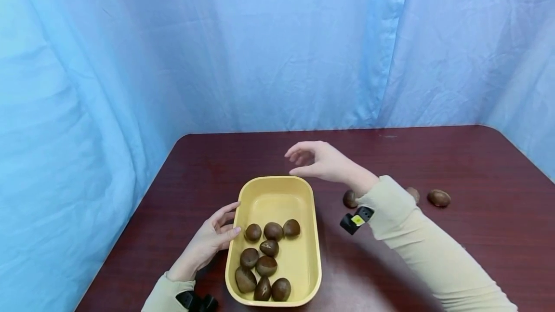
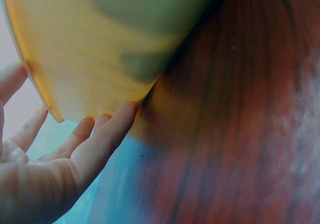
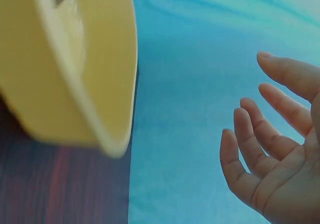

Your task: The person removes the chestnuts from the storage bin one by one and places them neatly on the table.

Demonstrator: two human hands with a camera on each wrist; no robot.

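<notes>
A yellow plastic tray stands on the dark red table, with several brown chestnuts lying mostly in its near part. My left hand rests against the tray's left side; in the left wrist view its fingers are spread and touch the outer wall. Above the table just beyond the tray's far right corner hovers my right hand, fingers loosely bent and apart. The right wrist view shows nothing in that hand.
Right of the tray, a chestnut lies partly behind my right wrist. Another chestnut is half hidden by the sleeve, and one more chestnut lies farther right. Blue curtains hang behind the table and along its sides.
</notes>
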